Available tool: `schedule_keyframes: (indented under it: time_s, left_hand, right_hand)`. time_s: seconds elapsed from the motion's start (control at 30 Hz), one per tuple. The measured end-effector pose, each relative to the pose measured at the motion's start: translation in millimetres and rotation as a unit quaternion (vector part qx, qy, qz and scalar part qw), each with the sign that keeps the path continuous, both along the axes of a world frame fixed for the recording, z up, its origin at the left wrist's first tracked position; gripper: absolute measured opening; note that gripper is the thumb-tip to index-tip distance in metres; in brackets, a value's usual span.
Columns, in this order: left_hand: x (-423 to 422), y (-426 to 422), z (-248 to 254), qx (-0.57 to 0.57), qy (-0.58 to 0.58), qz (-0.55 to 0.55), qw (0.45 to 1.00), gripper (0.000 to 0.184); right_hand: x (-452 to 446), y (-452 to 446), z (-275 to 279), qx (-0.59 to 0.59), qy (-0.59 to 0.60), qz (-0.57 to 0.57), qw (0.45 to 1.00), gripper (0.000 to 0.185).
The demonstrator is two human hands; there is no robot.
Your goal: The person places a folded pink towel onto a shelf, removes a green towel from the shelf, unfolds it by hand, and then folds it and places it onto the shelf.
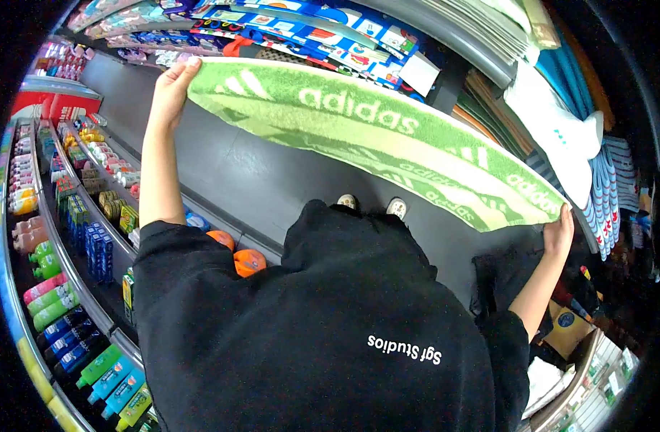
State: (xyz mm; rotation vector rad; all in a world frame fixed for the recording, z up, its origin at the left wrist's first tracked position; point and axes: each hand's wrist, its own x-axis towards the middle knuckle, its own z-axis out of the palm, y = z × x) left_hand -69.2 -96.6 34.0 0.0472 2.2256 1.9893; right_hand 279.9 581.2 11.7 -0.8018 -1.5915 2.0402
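A long green towel (358,119) with pale stripes and "adidas" lettering is stretched between my two hands, above the floor. At its upper left corner, my left hand (174,88) pinches the edge between thumb and fingers. My right hand (559,229) grips the opposite corner on the right, lower in the view. The towel sags a little in the middle, and its lower edge hangs free. Behind it, part of the floor and the lower front of the far shelf are hidden.
Shelves (60,180) of bottles and boxes run along the left. Folded textiles (301,32) fill the far shelves. A white plastic bag (557,129) and hanging striped towels (609,194) are at right. Orange round items (250,263) sit low by the left shelf. A cardboard box (566,327) stands lower right.
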Motion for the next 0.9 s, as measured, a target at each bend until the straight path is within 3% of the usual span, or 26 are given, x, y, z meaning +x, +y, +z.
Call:
schedule_keyframes:
  time_s: [0.17,0.6,0.67,0.77,0.87,0.9]
  left_hand:
    - [3.4,3.7,-13.3,0.000,0.003,0.002,1.000,0.023]
    - [17.2,0.3,-46.5,-0.066,0.057,0.065,0.994,0.029]
    - [19.2,-0.4,-51.9,-0.096,0.074,0.092,0.988,0.032]
    - [30.7,-0.9,-60.0,-0.273,0.121,0.151,0.943,0.036]
    - [39.7,-13.8,-87.9,-0.198,0.062,0.194,0.959,0.029]
    - [42.7,-18.9,-92.1,-0.130,-0.026,0.200,0.971,0.025]
  right_hand:
    - [-10.3,-17.0,-2.3,-0.047,-0.018,-0.043,0.998,0.039]
    - [-19.9,-29.0,-13.8,0.031,-0.041,-0.076,0.996,0.028]
    - [-23.1,-35.3,-8.7,0.025,-0.035,-0.069,0.997,0.027]
    - [-29.0,-59.0,13.2,0.048,-0.028,-0.073,0.996,0.025]
    - [-25.1,-84.3,37.4,0.061,0.029,-0.030,0.997,0.027]
    - [-22.9,-88.3,42.8,0.082,0.040,-0.011,0.996,0.028]
